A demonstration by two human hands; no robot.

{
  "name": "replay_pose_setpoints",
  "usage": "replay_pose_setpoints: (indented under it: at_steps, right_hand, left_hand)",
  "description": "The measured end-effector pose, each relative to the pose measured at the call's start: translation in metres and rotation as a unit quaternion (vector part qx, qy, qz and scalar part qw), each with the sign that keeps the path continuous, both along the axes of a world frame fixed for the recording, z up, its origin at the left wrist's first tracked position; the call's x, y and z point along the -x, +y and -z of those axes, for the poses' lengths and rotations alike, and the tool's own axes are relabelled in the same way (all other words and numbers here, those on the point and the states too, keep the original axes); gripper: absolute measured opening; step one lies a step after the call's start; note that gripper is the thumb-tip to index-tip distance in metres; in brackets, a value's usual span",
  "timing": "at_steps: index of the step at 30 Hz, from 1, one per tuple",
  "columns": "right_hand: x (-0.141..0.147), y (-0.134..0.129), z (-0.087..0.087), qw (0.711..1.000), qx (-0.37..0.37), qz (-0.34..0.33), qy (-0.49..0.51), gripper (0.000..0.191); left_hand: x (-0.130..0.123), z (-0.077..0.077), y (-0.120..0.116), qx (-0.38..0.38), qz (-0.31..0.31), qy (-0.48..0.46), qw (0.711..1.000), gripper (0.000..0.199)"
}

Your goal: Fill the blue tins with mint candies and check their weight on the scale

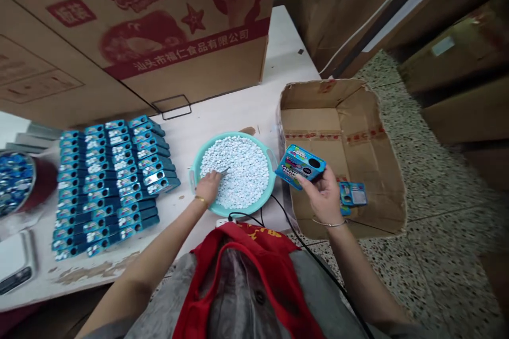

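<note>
We have the left hand [209, 186] at the left side of the green basin [272, 186], fingers closed on a thin dark tool [225, 172], tip at the white pellets [246, 175]; finer grip detail is hidden. Our right hand [325, 198] has one blue box [296, 167] pinched, thumb on its printed face, tilted, over the left wall of the open carton [392, 185]. Basin's on the white table [238, 111]. More blue packs [354, 194] lie in the carton; similar ones stand in rows [115, 180] left of the basin.
</note>
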State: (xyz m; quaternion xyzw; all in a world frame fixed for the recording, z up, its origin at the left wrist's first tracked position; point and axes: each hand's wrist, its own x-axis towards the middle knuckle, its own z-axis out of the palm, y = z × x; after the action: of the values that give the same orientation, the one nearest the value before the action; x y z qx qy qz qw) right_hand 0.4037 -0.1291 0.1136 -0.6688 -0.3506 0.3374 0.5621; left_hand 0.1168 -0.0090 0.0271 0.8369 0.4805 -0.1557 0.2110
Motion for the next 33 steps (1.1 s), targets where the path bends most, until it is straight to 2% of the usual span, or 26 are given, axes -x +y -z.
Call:
replay_pose_setpoints:
  at_steps: [3,6,9,11,13,16,18,21,23,26,31,33]
  right_hand:
    - [0.023,0.005,0.005,0.994,0.011,-0.002,0.105,0.038]
    - [0.037,0.005,0.019,0.987,0.040,-0.003,0.153,0.042]
    - [0.045,0.002,0.031,0.988,0.054,-0.009,0.146,0.046]
    - [0.049,0.000,0.037,0.990,0.053,-0.015,0.131,0.045]
    - [0.051,-0.001,0.042,0.992,0.054,-0.023,0.114,0.045]
    - [0.052,0.000,0.048,0.997,0.054,-0.038,0.051,0.046]
    - [0.051,0.003,0.051,0.996,0.059,-0.054,-0.044,0.043]
    - [0.052,0.012,0.052,0.974,0.058,-0.100,-0.193,0.036]
    - [0.056,0.018,0.052,0.960,0.046,-0.143,-0.238,0.036]
    - [0.064,0.025,0.052,0.950,0.028,-0.184,-0.250,0.040]
    - [0.074,0.027,0.055,0.945,0.018,-0.209,-0.250,0.041]
    - [0.076,0.026,0.057,0.946,0.018,-0.209,-0.247,0.041]
  left_hand:
    - [-0.023,0.022,-0.011,0.038,0.013,-0.040,0.998,0.029]
    - [-0.043,0.036,-0.017,0.071,0.018,-0.089,0.993,0.036]
    - [-0.048,0.040,-0.014,0.098,0.018,-0.137,0.986,0.039]
    - [-0.040,0.033,-0.008,0.111,0.021,-0.167,0.979,0.036]
    - [-0.026,0.019,-0.001,0.117,0.026,-0.194,0.974,0.032]
    - [-0.001,-0.015,0.013,0.115,0.036,-0.225,0.967,0.028]
    - [0.011,-0.041,0.023,0.110,0.051,-0.244,0.962,0.026]
    - [0.018,-0.079,0.035,0.097,0.092,-0.264,0.955,0.025]
    - [0.015,-0.098,0.039,0.087,0.125,-0.256,0.955,0.024]
    - [0.003,-0.121,0.042,0.067,0.170,-0.201,0.962,0.023]
    - [-0.027,-0.149,0.036,0.023,0.222,-0.037,0.974,0.022]
    - [-0.039,-0.160,0.030,-0.004,0.229,0.005,0.973,0.028]
